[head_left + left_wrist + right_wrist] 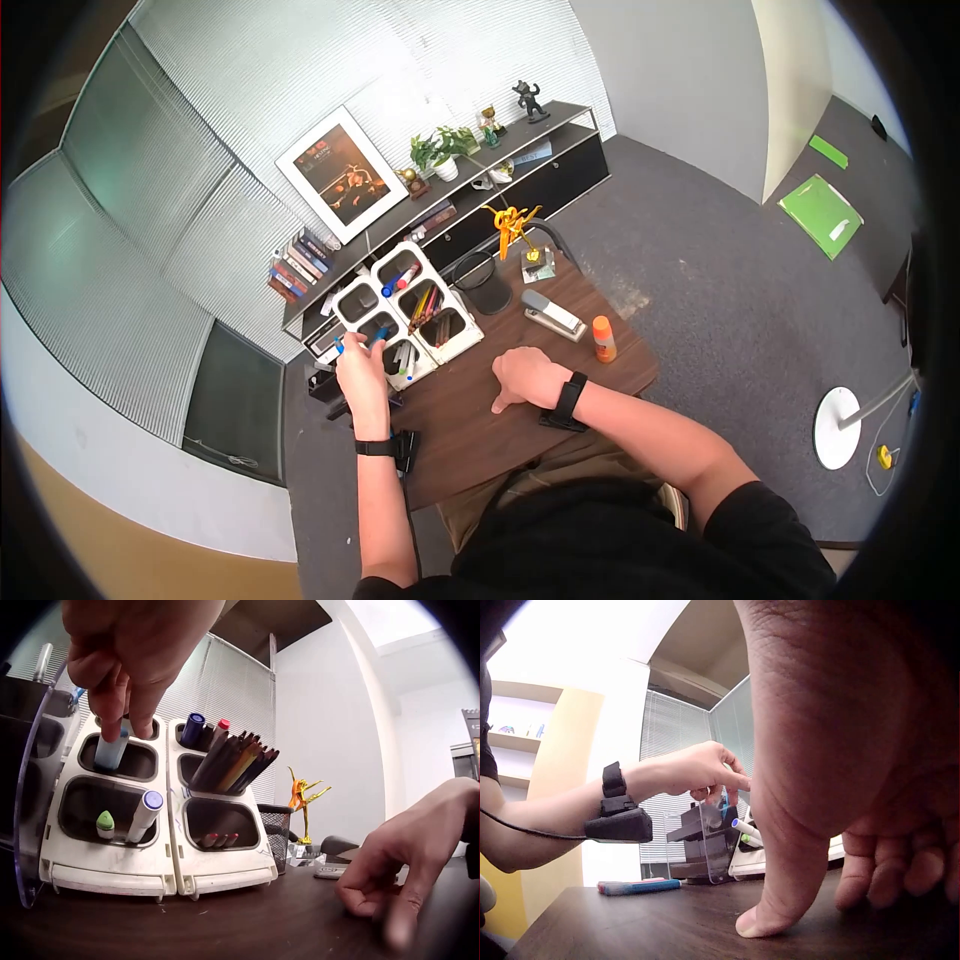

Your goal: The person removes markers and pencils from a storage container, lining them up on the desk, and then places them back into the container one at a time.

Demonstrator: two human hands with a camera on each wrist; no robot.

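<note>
My left hand point(362, 378) reaches over the white pen organizer point(459, 345), fingers pointing down. In the left wrist view, its thumb and a finger pinch the top of a light-blue object point(110, 752) in the middle left compartment; the lower part of this object is hidden inside. A white marker with a blue cap point(145, 814) and a green-tipped pen point(105, 823) stand in the front left compartment. Colored pencils point(234, 761) fill the middle right one. Holding nothing, my right hand point(530, 376) rests on the brown table point(450, 440) with fingers loosely bent.
Behind the organizer's right side are a black mesh cup point(482, 288) and a golden figurine point(511, 232). A stapler point(555, 315) and an orange glue stick point(604, 340) stand beyond my right hand. Pens point(639, 886) lie near the table's left edge, beside a clear acrylic holder point(718, 851).
</note>
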